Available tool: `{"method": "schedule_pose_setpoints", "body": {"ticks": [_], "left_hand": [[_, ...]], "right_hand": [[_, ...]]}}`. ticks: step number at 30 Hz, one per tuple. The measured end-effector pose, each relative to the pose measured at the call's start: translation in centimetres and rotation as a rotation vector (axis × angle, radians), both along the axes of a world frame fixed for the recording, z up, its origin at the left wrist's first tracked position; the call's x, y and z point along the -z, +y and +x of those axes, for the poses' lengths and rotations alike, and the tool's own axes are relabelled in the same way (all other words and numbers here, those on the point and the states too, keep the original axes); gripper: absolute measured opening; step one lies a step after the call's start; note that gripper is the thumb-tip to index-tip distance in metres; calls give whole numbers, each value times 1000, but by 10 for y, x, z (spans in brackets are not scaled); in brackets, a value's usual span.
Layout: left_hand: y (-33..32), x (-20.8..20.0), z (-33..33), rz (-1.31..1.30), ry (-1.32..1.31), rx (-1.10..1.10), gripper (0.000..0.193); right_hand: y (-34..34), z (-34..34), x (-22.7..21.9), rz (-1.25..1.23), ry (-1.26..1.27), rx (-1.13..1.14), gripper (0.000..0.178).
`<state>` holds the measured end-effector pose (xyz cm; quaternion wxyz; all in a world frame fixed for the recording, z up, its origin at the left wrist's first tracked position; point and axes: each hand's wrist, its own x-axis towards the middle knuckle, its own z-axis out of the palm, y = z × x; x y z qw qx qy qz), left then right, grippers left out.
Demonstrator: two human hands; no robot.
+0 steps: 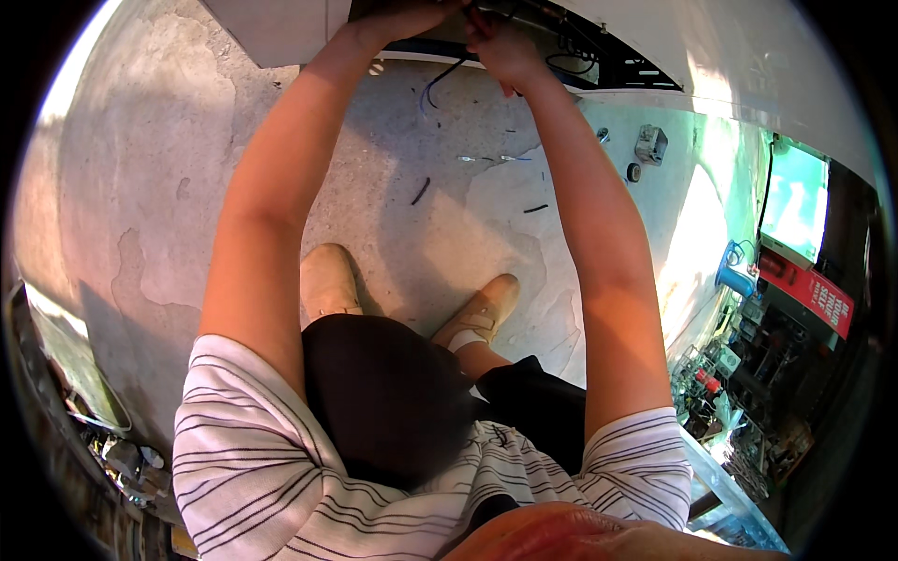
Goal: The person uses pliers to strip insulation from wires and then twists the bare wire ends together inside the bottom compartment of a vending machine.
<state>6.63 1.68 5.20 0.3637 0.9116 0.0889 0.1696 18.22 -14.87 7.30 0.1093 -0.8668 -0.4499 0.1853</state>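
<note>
Both hands reach into an opening in a white metal cabinet at the top of the head view. My left hand is partly cut off by the upper edge; its fingers look closed and meet the right hand's fingertips. Beside it, my right hand is closed, with its fingertips around something small and dark that I cannot make out. A dark cable hangs below the hands, out over the floor. Coiled black wires lie inside the opening, just right of my right hand.
Short black cable pieces lie on the concrete floor. A small grey box and a dark roll sit at the right. Farther right are a blue spool, a red sign and cluttered parts.
</note>
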Motion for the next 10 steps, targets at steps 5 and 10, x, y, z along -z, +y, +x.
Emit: {"method": "schedule_pose_setpoints", "body": {"ticks": [5, 10], "left_hand": [[-4, 9, -7, -163, -127, -52, 63], [1, 2, 4, -168, 96, 117, 70]], "right_hand": [[-1, -16, -19, 1, 150, 38, 47], [-12, -20, -49, -71, 358, 224, 41]]}}
